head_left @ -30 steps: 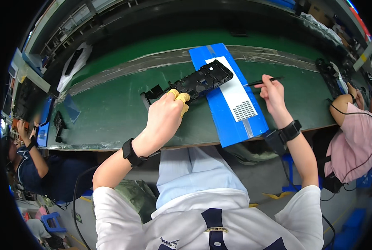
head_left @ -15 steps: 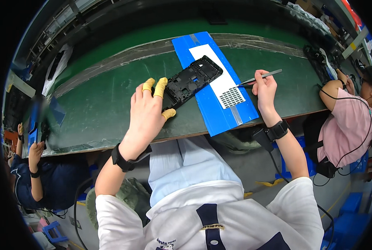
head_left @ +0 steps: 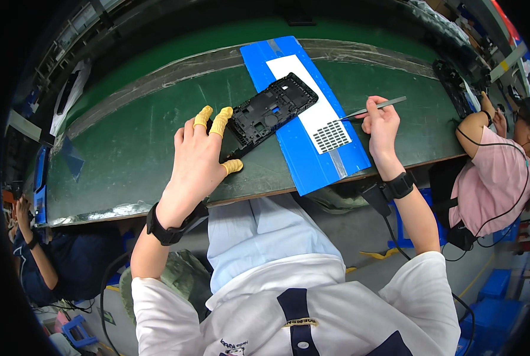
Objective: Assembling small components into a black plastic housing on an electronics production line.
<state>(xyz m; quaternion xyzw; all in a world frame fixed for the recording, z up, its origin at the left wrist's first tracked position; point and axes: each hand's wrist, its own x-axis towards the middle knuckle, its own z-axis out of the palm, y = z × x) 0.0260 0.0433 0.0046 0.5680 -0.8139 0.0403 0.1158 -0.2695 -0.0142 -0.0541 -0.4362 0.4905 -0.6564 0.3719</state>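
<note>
A black plastic device housing [head_left: 271,113], full of cutouts and small ribs, lies slantwise. Its far end overlaps a white sheet [head_left: 285,66] on a long blue board [head_left: 294,169]. My left hand [head_left: 196,154], with yellow finger cots on the thumb and two fingers, is spread around the housing's near-left end and grips it by the edges. Between the fingers of my right hand [head_left: 382,127] is a pair of grey tweezers [head_left: 383,104]. Their tips reach the upper right of a grid of small dark stickers [head_left: 331,137] on the white sheet.
The green worktable [head_left: 128,142] has a front edge just before my lap. To the right sits a person in a pink top [head_left: 493,172], with dark cables [head_left: 451,77] near them. Another person in dark clothes [head_left: 87,261] works at the left, beside a blue piece [head_left: 40,190].
My left hand has slipped slightly left along the housing, baring more of its near end. The tweezers stay at the sticker grid. The view has shifted a little.
</note>
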